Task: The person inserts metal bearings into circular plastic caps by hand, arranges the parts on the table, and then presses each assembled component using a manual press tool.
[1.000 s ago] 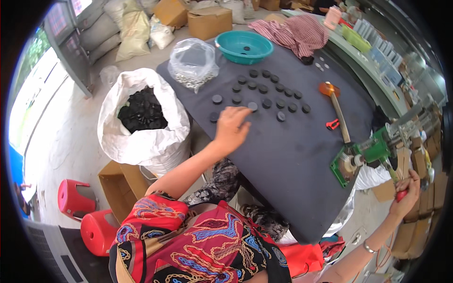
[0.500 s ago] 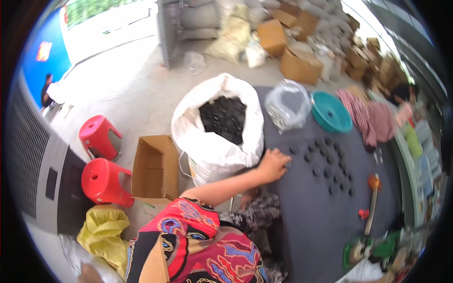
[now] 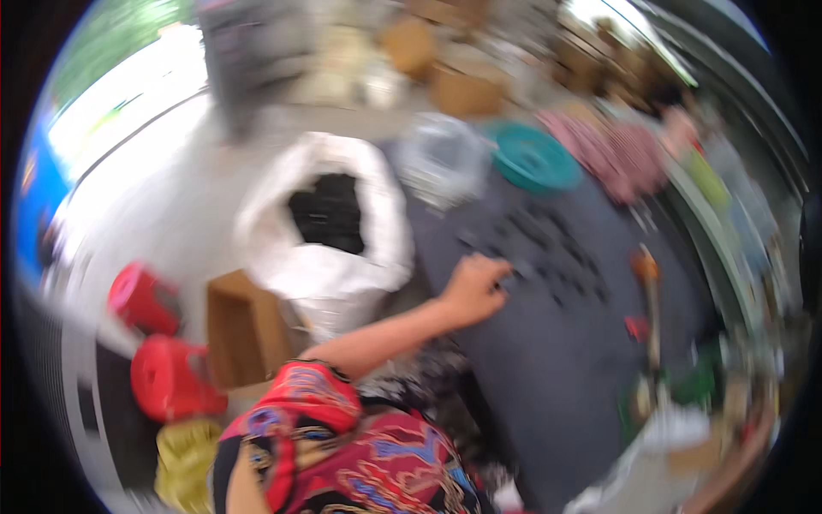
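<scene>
Left hand (image 3: 475,287) rests on the dark bench (image 3: 548,360), fingers curled at the near edge of the scattered black discs (image 3: 548,253); motion blur hides whether a disc is gripped. White sack (image 3: 330,227) stands beside.

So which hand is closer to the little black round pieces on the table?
The left hand. It rests on the dark table at the edge of the black round pieces, seemingly touching them. The right hand is not in view in this blurry picture.

The open white woven sack (image 3: 325,231) stands left of the dark grey table (image 3: 548,360); small black round discs (image 3: 548,248) lie on the table, a teal plastic basin (image 3: 535,158) behind them.
</scene>
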{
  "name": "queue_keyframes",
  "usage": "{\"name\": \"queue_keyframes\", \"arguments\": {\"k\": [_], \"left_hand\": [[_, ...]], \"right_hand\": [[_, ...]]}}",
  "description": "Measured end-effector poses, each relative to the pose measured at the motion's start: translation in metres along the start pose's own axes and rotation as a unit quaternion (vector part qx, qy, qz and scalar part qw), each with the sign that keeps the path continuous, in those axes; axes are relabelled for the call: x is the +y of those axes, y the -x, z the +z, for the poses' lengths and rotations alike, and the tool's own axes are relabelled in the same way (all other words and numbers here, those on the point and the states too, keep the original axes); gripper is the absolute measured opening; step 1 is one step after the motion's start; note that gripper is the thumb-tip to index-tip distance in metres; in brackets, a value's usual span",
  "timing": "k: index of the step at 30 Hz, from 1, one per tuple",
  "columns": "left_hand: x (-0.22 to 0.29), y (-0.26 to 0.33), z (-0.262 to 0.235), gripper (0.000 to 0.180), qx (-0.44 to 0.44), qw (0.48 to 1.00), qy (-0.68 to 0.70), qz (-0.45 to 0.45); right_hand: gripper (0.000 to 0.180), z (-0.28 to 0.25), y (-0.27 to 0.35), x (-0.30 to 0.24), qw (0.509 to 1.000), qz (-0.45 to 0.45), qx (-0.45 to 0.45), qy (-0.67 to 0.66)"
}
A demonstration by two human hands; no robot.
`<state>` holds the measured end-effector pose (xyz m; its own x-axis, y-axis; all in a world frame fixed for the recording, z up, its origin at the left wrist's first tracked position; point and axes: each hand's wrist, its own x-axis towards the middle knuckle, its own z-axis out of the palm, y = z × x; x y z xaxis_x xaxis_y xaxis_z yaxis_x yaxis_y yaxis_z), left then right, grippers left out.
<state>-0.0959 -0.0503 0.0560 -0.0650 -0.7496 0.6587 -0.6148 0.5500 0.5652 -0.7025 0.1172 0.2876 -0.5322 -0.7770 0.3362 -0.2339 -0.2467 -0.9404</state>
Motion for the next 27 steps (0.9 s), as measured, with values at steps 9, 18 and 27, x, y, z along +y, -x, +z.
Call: {"name": "queue_keyframes", "arguments": {"k": [9,18,27], "left_hand": [[0.148,-0.042,0.161,0.049,-0.172,0.937,0.276,0.124],[0.209,-0.036,0.273,0.054,-0.271,0.920,0.252,0.129],[0.217,-0.032,0.308,0.065,-0.265,0.911,0.299,0.103]], "right_hand": [[0.028,0.110,0.034,-0.035,0.999,-0.050,0.016,-0.008],[0.028,0.107,0.037,-0.037,0.998,-0.053,0.013,-0.012],[0.027,0.113,0.041,-0.035,0.997,-0.064,0.024,-0.023]]}}
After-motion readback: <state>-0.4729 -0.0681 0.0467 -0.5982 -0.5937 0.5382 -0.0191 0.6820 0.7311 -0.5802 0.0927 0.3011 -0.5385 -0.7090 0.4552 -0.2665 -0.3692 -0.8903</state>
